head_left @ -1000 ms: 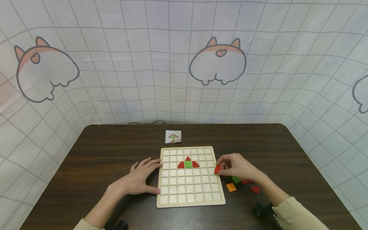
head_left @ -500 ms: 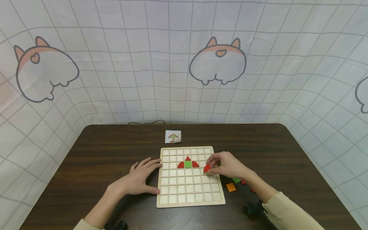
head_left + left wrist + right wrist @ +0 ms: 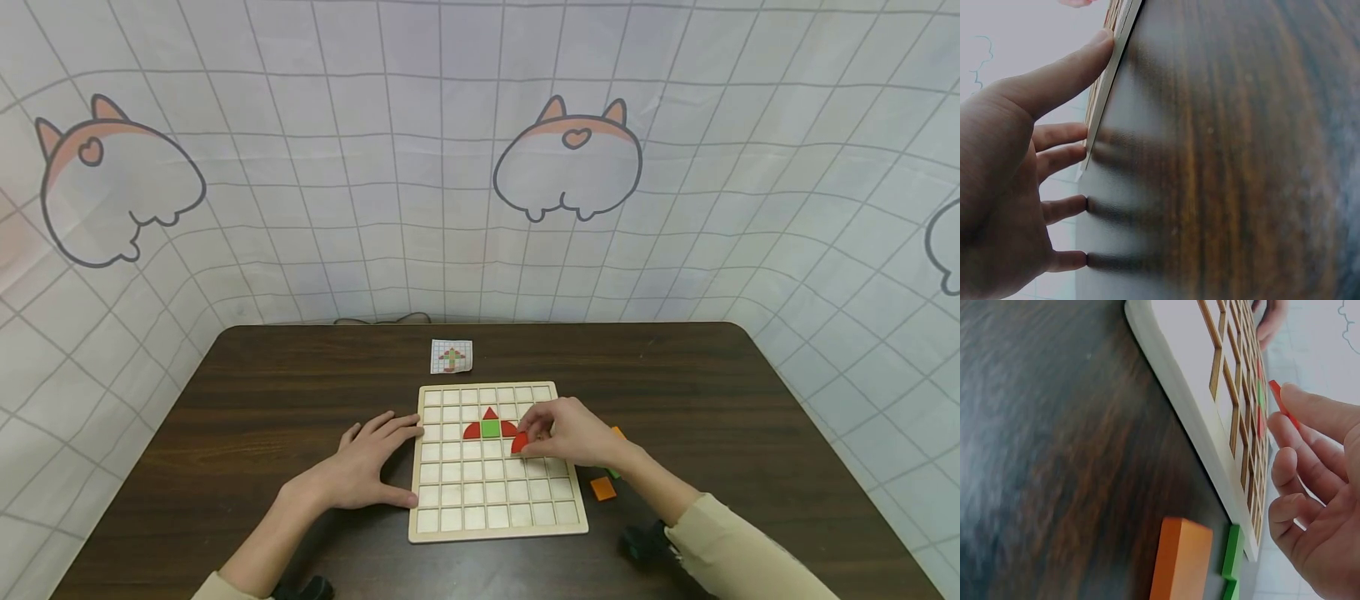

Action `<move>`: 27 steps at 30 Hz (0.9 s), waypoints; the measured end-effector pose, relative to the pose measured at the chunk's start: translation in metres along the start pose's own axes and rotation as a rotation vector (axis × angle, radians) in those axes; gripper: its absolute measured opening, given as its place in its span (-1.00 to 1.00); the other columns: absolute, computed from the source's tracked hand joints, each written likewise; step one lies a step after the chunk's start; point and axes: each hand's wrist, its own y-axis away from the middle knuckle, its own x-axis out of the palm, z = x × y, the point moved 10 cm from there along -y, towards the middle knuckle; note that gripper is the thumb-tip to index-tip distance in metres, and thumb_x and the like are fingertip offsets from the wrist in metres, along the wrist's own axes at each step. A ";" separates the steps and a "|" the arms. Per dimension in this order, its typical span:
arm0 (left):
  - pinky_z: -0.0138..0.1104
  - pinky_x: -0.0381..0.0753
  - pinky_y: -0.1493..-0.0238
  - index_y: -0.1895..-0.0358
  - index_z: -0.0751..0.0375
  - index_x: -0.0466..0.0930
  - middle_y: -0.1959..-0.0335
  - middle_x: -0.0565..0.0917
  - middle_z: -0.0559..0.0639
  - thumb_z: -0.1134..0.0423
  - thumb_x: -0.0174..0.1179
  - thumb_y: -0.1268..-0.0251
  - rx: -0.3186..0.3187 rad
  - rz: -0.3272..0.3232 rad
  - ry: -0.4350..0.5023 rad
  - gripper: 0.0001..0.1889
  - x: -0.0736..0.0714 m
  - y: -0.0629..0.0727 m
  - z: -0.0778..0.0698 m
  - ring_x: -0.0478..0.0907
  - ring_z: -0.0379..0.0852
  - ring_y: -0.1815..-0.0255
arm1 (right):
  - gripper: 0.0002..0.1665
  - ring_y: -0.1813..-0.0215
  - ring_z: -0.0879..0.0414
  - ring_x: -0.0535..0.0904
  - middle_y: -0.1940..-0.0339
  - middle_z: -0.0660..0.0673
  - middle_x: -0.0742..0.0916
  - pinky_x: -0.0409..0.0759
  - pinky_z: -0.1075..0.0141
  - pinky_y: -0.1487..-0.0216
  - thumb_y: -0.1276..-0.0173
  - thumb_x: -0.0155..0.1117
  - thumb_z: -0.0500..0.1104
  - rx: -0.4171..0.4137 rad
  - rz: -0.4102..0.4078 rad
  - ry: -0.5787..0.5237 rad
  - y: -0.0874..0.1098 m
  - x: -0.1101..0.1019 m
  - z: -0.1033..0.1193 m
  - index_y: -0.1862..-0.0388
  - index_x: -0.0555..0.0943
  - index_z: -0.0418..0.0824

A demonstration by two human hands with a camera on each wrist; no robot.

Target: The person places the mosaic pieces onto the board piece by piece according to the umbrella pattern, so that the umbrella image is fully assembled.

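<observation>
A wooden grid board lies flat on the dark table. On it a green square tile sits with a red triangle above and a red rounded tile on each side, the left one fully visible. Between thumb and fingertips, my right hand pinches a red quarter-circle tile over the board, just below the right red tile. The right wrist view shows this held tile tilted and edge-on. My left hand has its fingers spread, thumb and fingertips at the board's left edge.
Beyond the board lies a small printed card with a coloured grid pattern. Right of the board are an orange square tile, a green piece and another orange piece, partly covered by my right arm. A patterned cloth hangs behind the table.
My right hand has moved left with the red quarter-circle tile, from the board's right edge to beside the tiles near its middle. The left hand has stayed in place.
</observation>
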 end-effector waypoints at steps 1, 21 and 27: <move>0.51 -0.13 -0.33 -0.54 0.06 0.33 -0.61 0.20 0.02 -0.36 0.44 -0.09 0.001 -0.001 -0.001 0.00 0.000 0.000 0.000 -0.05 0.29 -0.62 | -0.75 0.36 0.22 0.58 0.42 0.16 0.70 0.57 0.32 0.31 -0.24 0.60 -0.15 -0.004 0.000 -0.001 -0.001 0.001 0.001 0.15 0.73 -0.14; 0.50 -0.16 -0.34 -0.53 0.09 0.34 -0.61 0.21 0.01 -0.32 0.45 -0.10 0.007 -0.007 0.003 -0.02 0.001 0.001 0.000 -0.05 0.29 -0.63 | -0.81 0.39 0.21 0.54 0.41 0.09 0.68 0.52 0.36 0.34 -0.27 0.56 -0.23 -0.047 0.010 -0.059 -0.020 0.026 0.022 0.17 0.72 -0.17; 0.50 -0.17 -0.34 -0.53 0.11 0.34 -0.61 0.21 0.02 -0.32 0.44 -0.11 0.002 -0.003 0.010 -0.02 0.002 0.001 0.001 -0.07 0.30 -0.63 | -0.81 0.43 0.23 0.51 0.44 0.12 0.67 0.49 0.38 0.35 -0.25 0.57 -0.25 -0.051 -0.016 -0.036 -0.028 0.031 0.030 0.19 0.73 -0.19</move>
